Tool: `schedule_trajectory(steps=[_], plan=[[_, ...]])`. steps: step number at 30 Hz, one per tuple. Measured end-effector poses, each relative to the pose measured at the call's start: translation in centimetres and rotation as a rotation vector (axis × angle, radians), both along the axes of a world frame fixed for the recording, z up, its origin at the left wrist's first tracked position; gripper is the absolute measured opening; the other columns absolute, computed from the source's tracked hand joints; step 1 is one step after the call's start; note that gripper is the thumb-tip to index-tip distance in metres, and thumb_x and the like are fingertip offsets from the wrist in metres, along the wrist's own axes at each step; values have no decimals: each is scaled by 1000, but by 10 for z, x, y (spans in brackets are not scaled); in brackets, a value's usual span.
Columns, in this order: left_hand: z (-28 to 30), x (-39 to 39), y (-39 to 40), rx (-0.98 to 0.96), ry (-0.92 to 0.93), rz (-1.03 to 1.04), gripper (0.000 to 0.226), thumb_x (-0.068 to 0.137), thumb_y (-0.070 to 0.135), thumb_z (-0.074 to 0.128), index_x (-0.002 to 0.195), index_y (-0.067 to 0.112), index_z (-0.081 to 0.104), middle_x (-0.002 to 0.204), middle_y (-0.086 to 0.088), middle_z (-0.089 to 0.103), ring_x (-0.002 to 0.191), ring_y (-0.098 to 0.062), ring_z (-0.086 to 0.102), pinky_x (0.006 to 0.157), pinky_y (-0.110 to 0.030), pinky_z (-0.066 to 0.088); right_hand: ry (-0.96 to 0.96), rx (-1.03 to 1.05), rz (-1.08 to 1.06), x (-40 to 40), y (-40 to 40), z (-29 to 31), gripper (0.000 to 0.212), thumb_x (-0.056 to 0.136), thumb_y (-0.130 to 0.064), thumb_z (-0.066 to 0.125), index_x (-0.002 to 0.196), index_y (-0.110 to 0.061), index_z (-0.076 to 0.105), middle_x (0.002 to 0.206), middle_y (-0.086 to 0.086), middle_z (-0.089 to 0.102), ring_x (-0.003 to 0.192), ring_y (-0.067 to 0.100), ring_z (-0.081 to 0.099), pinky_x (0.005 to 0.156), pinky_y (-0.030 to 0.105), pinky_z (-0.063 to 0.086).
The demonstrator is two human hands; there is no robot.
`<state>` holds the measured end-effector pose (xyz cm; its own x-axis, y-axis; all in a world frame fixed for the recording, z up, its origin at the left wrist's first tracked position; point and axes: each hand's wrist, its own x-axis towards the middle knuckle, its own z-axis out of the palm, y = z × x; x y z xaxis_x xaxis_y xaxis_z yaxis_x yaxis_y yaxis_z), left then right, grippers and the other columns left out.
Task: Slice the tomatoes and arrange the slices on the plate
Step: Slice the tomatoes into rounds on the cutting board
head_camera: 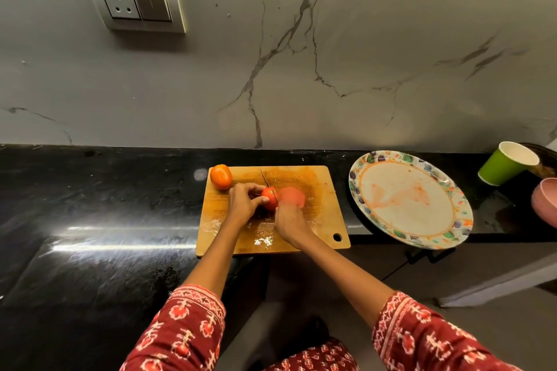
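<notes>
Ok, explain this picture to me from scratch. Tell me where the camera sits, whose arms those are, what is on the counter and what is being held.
There is no machine here. The one picture comes from a wide-angle camera worn on a person's head, looking forward and down, so the two arms reaching in from the bottom are that person's own.

On the black counter lies a wooden cutting board. The left hand holds a tomato steady on it, and the right hand grips a knife whose blade is cutting into that tomato. A cut piece lies just right of it, and a whole tomato sits at the board's far left corner.

Right of the board sits a patterned plate, smeared with juice but without slices. Beyond it stands a green paper cup.
</notes>
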<state>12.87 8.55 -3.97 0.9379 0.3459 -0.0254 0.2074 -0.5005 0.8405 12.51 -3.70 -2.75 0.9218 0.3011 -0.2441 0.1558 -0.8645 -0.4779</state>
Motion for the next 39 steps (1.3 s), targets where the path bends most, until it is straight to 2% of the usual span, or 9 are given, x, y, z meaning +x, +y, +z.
schedule_trajectory(steps=[3, 14, 18, 23, 28, 32, 36, 39], plan=[[2, -2, -1, -2, -5, 1, 31, 77, 5, 71, 107, 2, 66, 111, -12, 66, 107, -22, 60, 84, -22, 42, 32, 14, -10, 3, 4, 1, 29, 99, -10, 39, 124, 2, 46, 116, 22, 59, 107, 36, 58, 80, 39, 46], [0, -1, -1, -4, -3, 0, 32, 77, 6, 71, 108, 3, 66, 112, -12, 66, 108, -23, 59, 88, -27, 44, -15, -53, 23, -12, -12, -22, 24, 98, -7, 36, 117, 3, 46, 116, 23, 58, 109, 38, 55, 74, 34, 40], [-1, -1, -1, 1, 3, -2, 31, 76, 7, 73, 106, 4, 67, 112, -11, 66, 108, -22, 59, 89, -28, 44, -3, -89, 31, -3, -4, -17, 30, 95, 0, 33, 122, 5, 45, 120, 24, 57, 113, 38, 54, 84, 39, 45], [-2, -4, -1, -15, -19, 5, 30, 76, 6, 72, 106, 4, 67, 111, -12, 66, 107, -22, 59, 87, -25, 43, -21, -118, 67, 0, -5, -18, 32, 96, 0, 29, 124, 5, 44, 121, 24, 58, 113, 38, 55, 86, 41, 45], [-4, -4, 0, -27, -37, 18, 29, 77, 5, 71, 106, 3, 67, 110, -12, 66, 105, -21, 59, 85, -24, 44, -127, -203, 125, -17, -24, -24, 27, 97, -1, 28, 117, 1, 46, 117, 20, 60, 109, 35, 58, 82, 38, 45], [-6, -3, 2, -28, -30, 7, 29, 76, 6, 71, 105, 4, 67, 110, -12, 66, 106, -22, 60, 88, -28, 47, -164, -244, 161, -28, -41, -29, 31, 96, 2, 29, 124, 0, 41, 119, 17, 58, 110, 33, 57, 84, 36, 46], [-5, -4, 3, -31, -25, -1, 29, 77, 4, 71, 106, 3, 66, 109, -12, 67, 103, -22, 60, 83, -23, 45, -190, -308, 175, -31, -54, -32, 32, 94, 4, 30, 124, -3, 40, 118, 14, 58, 108, 30, 60, 82, 34, 48], [-3, -3, 4, -35, -17, -13, 30, 76, 3, 71, 105, 2, 66, 108, -13, 67, 102, -23, 61, 82, -23, 46, -98, -178, 63, -25, -53, -29, 23, 97, -4, 30, 113, -2, 46, 112, 17, 60, 104, 35, 59, 77, 39, 45]])
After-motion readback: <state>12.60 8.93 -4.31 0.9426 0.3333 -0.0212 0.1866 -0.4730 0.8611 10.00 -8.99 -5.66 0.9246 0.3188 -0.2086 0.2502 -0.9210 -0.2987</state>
